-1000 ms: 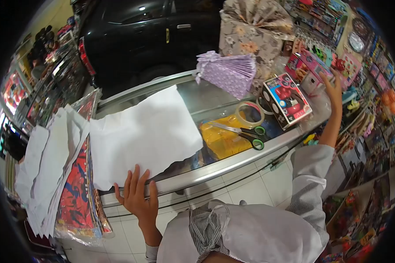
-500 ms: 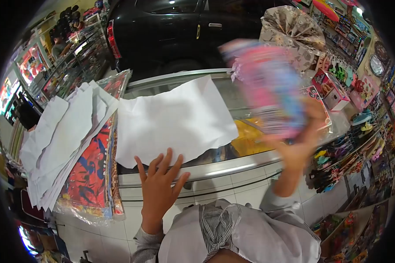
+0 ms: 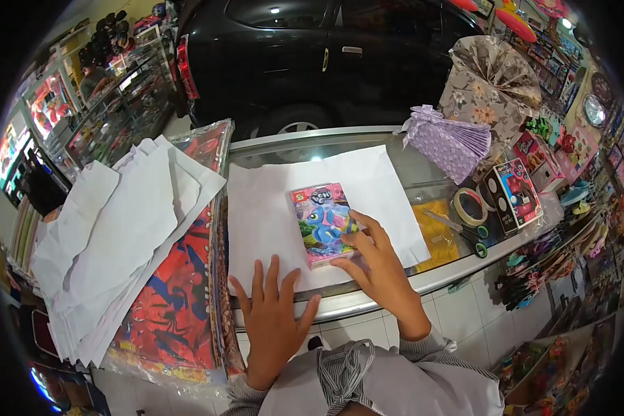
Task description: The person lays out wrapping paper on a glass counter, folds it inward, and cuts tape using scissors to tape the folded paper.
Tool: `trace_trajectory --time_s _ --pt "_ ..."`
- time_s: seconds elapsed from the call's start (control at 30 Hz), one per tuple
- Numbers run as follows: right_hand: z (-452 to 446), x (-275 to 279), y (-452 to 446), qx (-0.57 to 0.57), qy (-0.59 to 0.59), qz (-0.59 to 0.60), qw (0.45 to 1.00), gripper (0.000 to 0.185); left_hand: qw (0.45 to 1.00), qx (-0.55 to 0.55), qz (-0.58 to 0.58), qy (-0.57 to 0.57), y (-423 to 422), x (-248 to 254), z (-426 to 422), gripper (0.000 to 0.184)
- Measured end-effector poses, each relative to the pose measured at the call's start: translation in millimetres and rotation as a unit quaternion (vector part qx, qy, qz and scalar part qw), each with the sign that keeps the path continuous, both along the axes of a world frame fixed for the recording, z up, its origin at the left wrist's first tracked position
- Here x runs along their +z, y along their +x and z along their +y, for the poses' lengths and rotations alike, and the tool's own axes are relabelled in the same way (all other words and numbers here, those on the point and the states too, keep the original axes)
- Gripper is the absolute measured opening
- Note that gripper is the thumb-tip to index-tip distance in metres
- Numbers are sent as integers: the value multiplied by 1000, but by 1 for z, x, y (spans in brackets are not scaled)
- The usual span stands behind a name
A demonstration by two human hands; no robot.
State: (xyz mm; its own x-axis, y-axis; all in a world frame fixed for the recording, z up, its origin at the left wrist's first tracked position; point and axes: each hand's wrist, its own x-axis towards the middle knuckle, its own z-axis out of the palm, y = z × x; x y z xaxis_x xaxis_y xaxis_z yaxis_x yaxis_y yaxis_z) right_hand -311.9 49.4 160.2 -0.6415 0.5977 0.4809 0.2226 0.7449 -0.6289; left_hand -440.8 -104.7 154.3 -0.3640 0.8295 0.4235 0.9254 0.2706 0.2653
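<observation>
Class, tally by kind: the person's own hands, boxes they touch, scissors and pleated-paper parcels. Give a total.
Hands: 2 (left hand, right hand)
Boxes touched: 1 (pony box)
Scissors: 1
Pleated parcels: 2 (purple parcel, floral parcel)
Total: 6

Right fingers (image 3: 371,226) touch a box (image 3: 319,220) on white paper (image 3: 265,208).
</observation>
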Motion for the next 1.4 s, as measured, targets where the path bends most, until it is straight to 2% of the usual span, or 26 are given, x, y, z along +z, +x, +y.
trace_trajectory --time_s 0.13,0.37,0.7,0.97,1.4 --pt "-2 3 1 -15 -19 -9 1000 35 1000 -9 -12 13 -4 -8 1 45" --pt "0 4 7 24 -79 31 996 30 1000 -22 3 11 -8 -8 -1 45" --pt "-2 5 4 -12 -46 23 999 31 999 -13 -28 18 -6 -10 -1 43" --pt "-4 9 4 -30 -9 -10 999 29 1000 -19 -5 7 -6 -9 -2 40" --pt "1 16 7 -13 0 -39 999 29 1000 -22 -6 5 -7 -7 -1 38"
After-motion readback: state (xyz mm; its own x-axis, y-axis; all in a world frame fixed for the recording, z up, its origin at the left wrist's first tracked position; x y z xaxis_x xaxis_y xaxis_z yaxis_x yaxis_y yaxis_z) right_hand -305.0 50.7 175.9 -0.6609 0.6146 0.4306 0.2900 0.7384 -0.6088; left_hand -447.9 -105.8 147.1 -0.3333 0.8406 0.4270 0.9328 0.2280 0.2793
